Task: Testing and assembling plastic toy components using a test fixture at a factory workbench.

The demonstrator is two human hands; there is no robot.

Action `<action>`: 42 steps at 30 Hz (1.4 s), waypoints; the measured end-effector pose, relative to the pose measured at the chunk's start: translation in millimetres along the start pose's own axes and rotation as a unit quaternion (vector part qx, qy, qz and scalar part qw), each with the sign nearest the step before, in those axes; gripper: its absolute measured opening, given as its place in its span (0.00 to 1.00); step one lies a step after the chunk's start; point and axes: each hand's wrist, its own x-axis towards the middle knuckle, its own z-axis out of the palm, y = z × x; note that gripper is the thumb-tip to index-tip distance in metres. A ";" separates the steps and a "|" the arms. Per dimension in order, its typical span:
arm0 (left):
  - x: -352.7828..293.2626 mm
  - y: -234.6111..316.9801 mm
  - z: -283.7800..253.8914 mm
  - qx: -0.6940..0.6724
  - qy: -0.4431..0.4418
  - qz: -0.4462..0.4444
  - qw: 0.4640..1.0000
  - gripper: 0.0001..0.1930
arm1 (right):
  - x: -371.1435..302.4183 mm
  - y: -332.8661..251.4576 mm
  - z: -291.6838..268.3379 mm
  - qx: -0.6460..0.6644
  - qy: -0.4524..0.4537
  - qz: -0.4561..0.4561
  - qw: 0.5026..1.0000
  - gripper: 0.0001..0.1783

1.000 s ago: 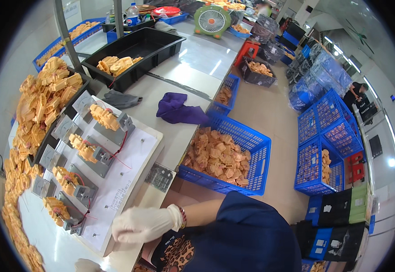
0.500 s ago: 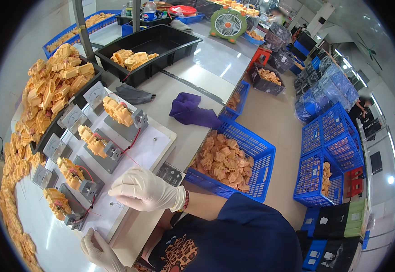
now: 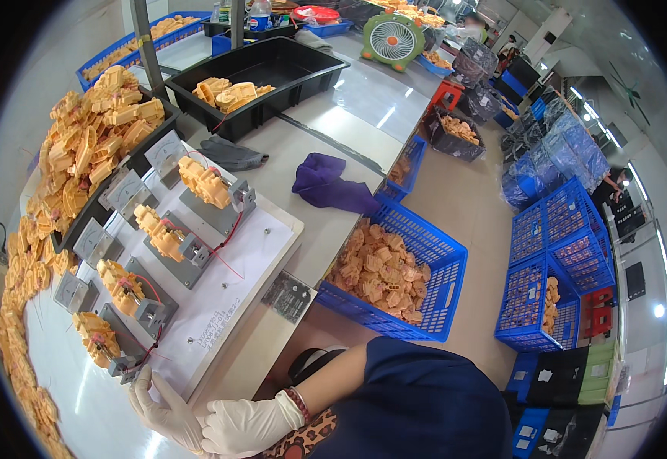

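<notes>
My left hand (image 3: 163,410), in a white glove, is at the near corner of a white test board (image 3: 222,306). Its fingers are stretched out and slightly apart, the tips close to the nearest grey clamp fixture (image 3: 133,366). Beside its wrist is my gloved right hand (image 3: 247,425), fingers curled; whether anything is in them is hidden. Several grey fixtures stand in a row on the board, each bearing a yellow plastic gearbox-like part (image 3: 97,339) with red wires. Behind them stand clear-faced dial meters (image 3: 97,243).
Yellow parts (image 3: 92,145) are heaped along the left. A black tray (image 3: 303,69) holds a few more. A purple cloth (image 3: 329,183) and a grey cloth (image 3: 230,153) lie beyond the board. At right, a blue crate (image 3: 444,287) of parts stands beside the table.
My right hand has moved from above the board's right side down toward me, beside my left wrist. My left hand has shifted slightly up toward the nearest fixture.
</notes>
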 end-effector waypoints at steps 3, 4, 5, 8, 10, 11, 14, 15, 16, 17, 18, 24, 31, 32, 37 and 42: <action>-0.9 -1.7 0.4 -0.016 0.014 -0.010 1.000 0.08 | -1.9 -4.7 9.7 -0.070 -0.010 0.002 0.997 0.17; -1.3 -2.2 0.4 -0.028 0.019 -0.016 0.999 0.08 | -2.7 -6.8 10.0 -0.059 0.001 -0.005 0.998 0.15; -1.2 -1.8 0.2 -0.028 0.019 -0.017 0.999 0.08 | -1.8 -8.9 7.4 -0.048 0.012 -0.012 0.999 0.14; -0.2 0.3 1.7 -0.029 0.007 -0.043 0.999 0.08 | -2.4 -11.5 -1.5 0.032 -0.005 -0.026 0.999 0.12; -0.7 -0.6 6.6 -0.081 0.006 -0.080 0.994 0.09 | -2.9 -13.6 6.3 -0.026 0.004 -0.022 0.999 0.12; -0.7 -3.8 8.4 -0.080 0.006 -0.080 0.994 0.09 | -3.4 -14.2 10.7 -0.084 0.014 -0.019 0.996 0.12; 1.0 -11.9 9.7 -0.058 -0.013 -0.043 0.997 0.11 | -3.5 -15.3 18.3 -0.129 0.030 -0.023 0.991 0.12; 1.7 -12.0 8.8 -0.054 -0.018 -0.037 0.998 0.11 | -3.2 -14.9 16.7 -0.128 0.030 -0.024 0.991 0.12; 2.4 -11.9 8.4 -0.049 -0.022 -0.032 0.998 0.11 | -3.6 -13.5 14.3 -0.097 0.028 -0.030 0.994 0.11; 2.5 -12.3 8.5 -0.048 -0.022 -0.032 0.998 0.11 | -3.4 -13.0 12.3 -0.065 0.026 -0.036 0.997 0.11; 2.7 -12.4 9.1 -0.047 -0.020 -0.030 0.998 0.11 | -3.7 -12.4 12.7 -0.065 0.026 -0.036 0.997 0.11; 2.8 -5.0 9.6 -0.064 -0.017 -0.045 0.997 0.10 | -7.2 -7.4 9.7 -0.008 -0.035 -0.029 0.999 0.14; 0.4 7.6 4.6 -0.077 -0.036 -0.038 0.996 0.11 | -15.8 -9.6 31.6 0.253 -0.251 -0.041 0.933 0.16; -0.9 6.8 1.1 -0.071 -0.031 -0.045 0.996 0.11 | -17.0 -11.0 40.1 0.323 -0.220 -0.074 0.918 0.17; 10.1 10.0 -7.1 -0.045 -0.029 0.031 0.998 0.10 | 1.3 4.5 0.1 0.325 -0.201 0.040 0.923 0.16; 13.6 12.4 -16.7 0.000 -0.045 0.025 0.999 0.09 | 15.3 27.6 -56.9 0.343 -0.047 0.083 0.934 0.13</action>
